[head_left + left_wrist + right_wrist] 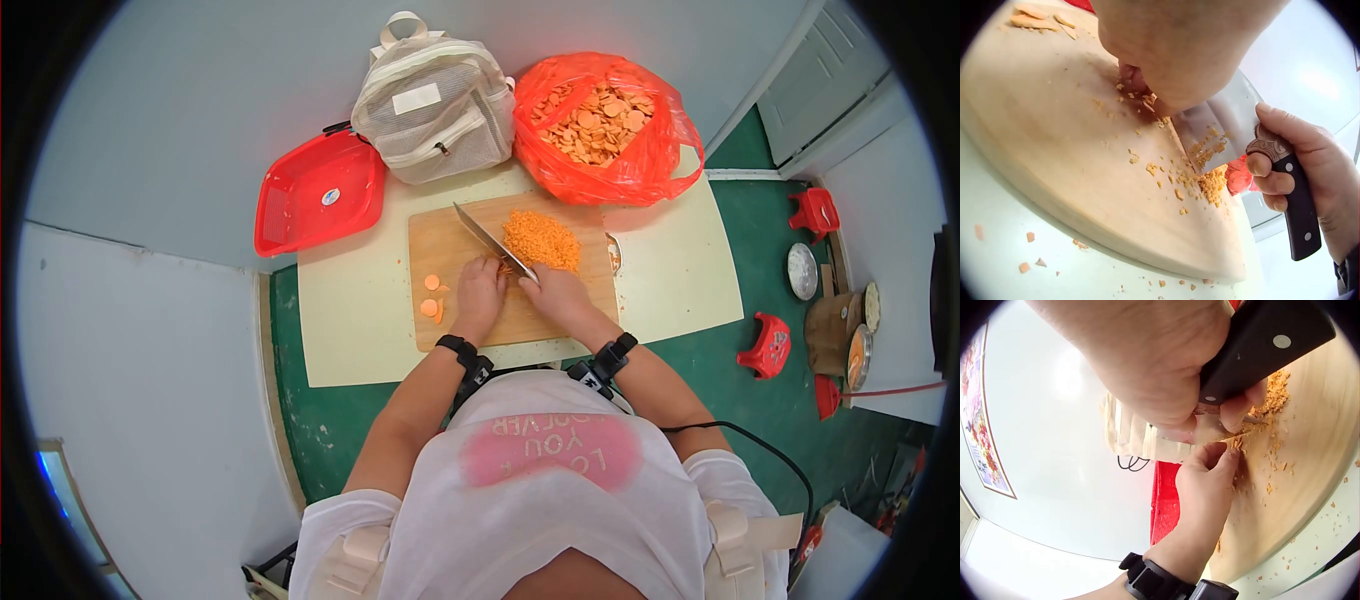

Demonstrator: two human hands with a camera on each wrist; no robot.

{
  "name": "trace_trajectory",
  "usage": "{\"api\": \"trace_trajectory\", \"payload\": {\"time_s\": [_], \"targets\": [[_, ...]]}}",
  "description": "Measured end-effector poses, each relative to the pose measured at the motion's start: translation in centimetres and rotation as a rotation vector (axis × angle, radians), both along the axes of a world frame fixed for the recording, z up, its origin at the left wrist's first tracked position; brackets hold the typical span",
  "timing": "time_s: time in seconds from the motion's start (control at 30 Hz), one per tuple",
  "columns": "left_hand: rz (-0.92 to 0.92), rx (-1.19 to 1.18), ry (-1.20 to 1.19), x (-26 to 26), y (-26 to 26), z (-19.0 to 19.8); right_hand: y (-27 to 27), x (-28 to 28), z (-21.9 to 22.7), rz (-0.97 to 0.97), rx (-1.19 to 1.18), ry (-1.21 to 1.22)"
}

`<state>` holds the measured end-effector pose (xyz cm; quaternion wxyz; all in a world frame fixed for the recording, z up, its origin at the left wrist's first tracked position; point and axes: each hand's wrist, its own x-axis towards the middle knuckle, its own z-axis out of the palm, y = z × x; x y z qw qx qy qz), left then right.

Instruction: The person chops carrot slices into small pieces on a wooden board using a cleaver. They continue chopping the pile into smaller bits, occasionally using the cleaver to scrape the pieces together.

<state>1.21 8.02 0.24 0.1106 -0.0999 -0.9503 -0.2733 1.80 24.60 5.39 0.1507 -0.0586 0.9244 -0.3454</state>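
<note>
My right hand [558, 298] grips the black handle of a kitchen knife [1300, 212], its thumb near the base of the blade. The broad blade stands edge down on the wooden cutting board [440, 235], with orange bits stuck to its side. Beside the blade, my left hand [481, 297] has curled fingers, and its thumb and fingertips pinch thin carrot strips [1235, 445] against the board. The far side of those fingers is hidden in the left wrist view. A heap of finely chopped carrot [540, 240] lies beyond the knife. Several carrot slices [430, 307] rest at the board's left side.
A red plastic basket [300, 205] stands at the table's back left, a mesh backpack [440, 105] beside it. The red plastic bag [660, 180] at back right is full of carrot slices. Crumbs dot the pale table [690, 270]. Red stools [768, 345] stand on the floor.
</note>
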Motion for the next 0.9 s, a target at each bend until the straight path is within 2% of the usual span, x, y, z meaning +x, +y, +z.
{"api": "trace_trajectory", "payload": {"time_s": [0.17,0.37,0.67,0.9], "targets": [[0.017,-0.039,0.017,0.1,0.0,-0.6,-0.1,0.4,1.0,-0.057,-0.021,0.005],[0.054,-0.02,0.027,0.3,0.8,0.3,0.1,0.1,0.5,-0.022,-0.001,0.016],[0.037,-0.058,0.07,0.0,0.3,-1.1,0.1,0.5,0.1,-0.081,-0.049,0.03],[-0.008,-0.084,0.128,0.2,0.2,-0.9,-0.3,0.3,0.2,-0.01,0.041,0.037]]}}
